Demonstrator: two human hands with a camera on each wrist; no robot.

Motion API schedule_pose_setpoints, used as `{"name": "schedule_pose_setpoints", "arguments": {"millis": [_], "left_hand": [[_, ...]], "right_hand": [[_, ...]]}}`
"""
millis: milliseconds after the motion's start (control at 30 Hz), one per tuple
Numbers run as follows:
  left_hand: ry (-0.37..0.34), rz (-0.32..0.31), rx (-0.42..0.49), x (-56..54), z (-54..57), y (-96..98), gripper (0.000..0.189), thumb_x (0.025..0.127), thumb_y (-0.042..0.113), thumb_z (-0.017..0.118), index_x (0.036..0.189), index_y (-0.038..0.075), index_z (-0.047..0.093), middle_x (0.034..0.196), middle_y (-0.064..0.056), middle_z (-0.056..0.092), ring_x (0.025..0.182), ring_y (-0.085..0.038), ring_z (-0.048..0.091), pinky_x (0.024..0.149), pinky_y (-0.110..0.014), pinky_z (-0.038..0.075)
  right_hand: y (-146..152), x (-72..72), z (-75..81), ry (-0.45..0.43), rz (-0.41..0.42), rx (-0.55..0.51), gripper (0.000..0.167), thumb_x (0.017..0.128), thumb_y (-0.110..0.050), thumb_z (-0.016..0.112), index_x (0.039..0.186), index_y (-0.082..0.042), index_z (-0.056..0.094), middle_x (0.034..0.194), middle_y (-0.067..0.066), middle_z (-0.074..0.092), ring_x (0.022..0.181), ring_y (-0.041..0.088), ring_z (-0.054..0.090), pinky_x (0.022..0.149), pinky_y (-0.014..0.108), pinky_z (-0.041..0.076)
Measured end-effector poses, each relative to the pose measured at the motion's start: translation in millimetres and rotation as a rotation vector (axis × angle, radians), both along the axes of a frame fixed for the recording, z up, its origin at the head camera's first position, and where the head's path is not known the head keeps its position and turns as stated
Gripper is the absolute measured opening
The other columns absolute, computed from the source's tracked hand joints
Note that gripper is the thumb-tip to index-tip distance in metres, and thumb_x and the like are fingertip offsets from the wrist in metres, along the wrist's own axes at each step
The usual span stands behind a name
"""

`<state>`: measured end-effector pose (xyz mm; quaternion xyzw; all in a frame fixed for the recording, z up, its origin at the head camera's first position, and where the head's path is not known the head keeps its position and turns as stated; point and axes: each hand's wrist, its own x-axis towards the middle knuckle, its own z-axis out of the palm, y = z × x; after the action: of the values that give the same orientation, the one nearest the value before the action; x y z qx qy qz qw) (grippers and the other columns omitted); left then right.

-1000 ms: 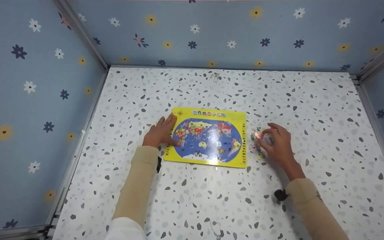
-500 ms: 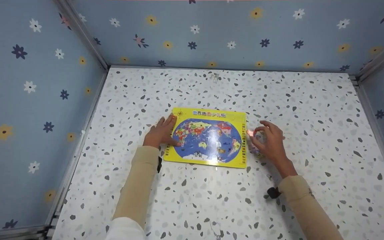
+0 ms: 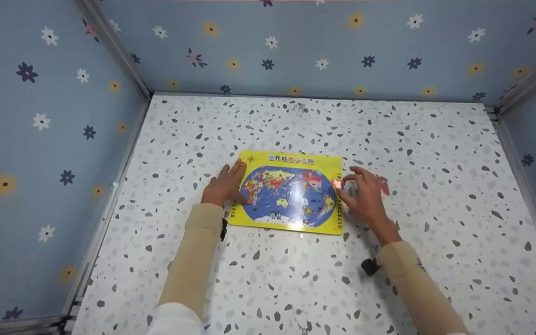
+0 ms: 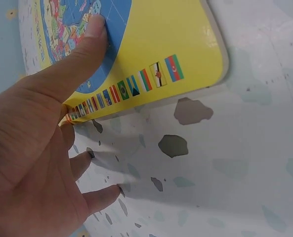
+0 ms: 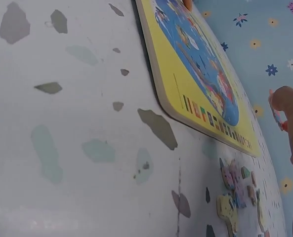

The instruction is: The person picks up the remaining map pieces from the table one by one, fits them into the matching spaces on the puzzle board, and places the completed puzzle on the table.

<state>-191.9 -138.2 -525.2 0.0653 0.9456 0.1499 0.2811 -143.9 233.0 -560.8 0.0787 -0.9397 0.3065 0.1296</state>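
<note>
A yellow-bordered world map puzzle board (image 3: 326, 163) lies on the speckled table in the head view. My left hand (image 3: 224, 186) rests at its left edge, fingers spread; in the left wrist view the thumb (image 4: 87, 52) presses on the map and the other fingers are down beside the board. Over the board's right border, my right hand (image 3: 365, 197) pinches a small pinkish puzzle piece (image 3: 337, 184) between thumb and finger. The right wrist view shows that piece (image 5: 276, 111) edge-on, raised above the table. Its exact shape is too small to tell.
Several loose puzzle pieces (image 5: 228, 210) lie just off the board's right side, mostly hidden by the right hand in the head view. A red piece (image 3: 383, 184) shows behind that hand. Flower-patterned panels (image 3: 268, 51) stand along the table's back and sides.
My right hand has carried the pinched puzzle piece leftward, from above the loose pieces to over the board's right border. The left hand and the board have stayed put.
</note>
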Motion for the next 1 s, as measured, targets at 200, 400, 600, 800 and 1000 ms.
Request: {"name": "schedule_pose_setpoints", "arguments": {"millis": [200,400,600,800,1000], "left_hand": [[-0.014,0.017,0.007,0.8,2.9,2.4,0.112,0.076,0.045,0.078,0.156,0.02,0.003,0.162,0.004,-0.007,0.149,-0.03,-0.003,0.117,-0.059,0.012],[-0.014,0.019,0.003,0.5,2.2,2.1,0.112,0.076,0.043,0.078,0.156,0.019,0.003,0.163,0.003,-0.006,0.149,-0.032,-0.003,0.117,-0.06,0.012],[-0.029,0.018,-0.007,-0.1,6.4,4.8,0.112,0.076,0.041,0.079,0.156,0.017,0.003,0.163,0.0,-0.005,0.149,-0.033,-0.002,0.116,-0.061,0.014],[-0.026,0.015,-0.022,0.5,8.3,7.5,0.111,0.077,0.039,0.079,0.156,0.016,0.004,0.163,-0.001,-0.004,0.149,-0.034,-0.001,0.115,-0.061,0.017],[-0.026,0.027,-0.016,0.7,8.5,8.5,0.11,0.078,0.038,0.078,0.156,0.017,0.004,0.163,0.0,-0.004,0.149,-0.033,-0.001,0.115,-0.061,0.017]], "right_hand": [[-9,-2.9,0.8,0.012,0.017,0.013,0.025,0.081,-0.024,0.074,0.099,-0.012,0.063,0.137,0.01,0.051,0.13,0.031,0.043,0.11,0.052,0.028],[-20,-6.4,2.2,-0.021,0.017,0.029,0.027,0.083,-0.027,0.072,0.102,-0.011,0.061,0.138,0.011,0.049,0.132,0.032,0.041,0.112,0.052,0.026],[-30,-11.0,1.7,-0.028,0.021,0.024,0.028,0.084,-0.028,0.071,0.101,-0.009,0.062,0.138,0.011,0.049,0.131,0.032,0.042,0.112,0.051,0.026],[-38,-16.3,-0.5,-0.013,0.03,0.001,0.027,0.084,-0.028,0.071,0.102,-0.009,0.062,0.138,0.011,0.05,0.13,0.031,0.043,0.111,0.05,0.027],[-45,-20.0,-0.8,-0.011,0.036,0.005,0.029,0.084,-0.029,0.071,0.102,-0.009,0.063,0.136,0.011,0.051,0.129,0.03,0.044,0.111,0.049,0.027]]}}
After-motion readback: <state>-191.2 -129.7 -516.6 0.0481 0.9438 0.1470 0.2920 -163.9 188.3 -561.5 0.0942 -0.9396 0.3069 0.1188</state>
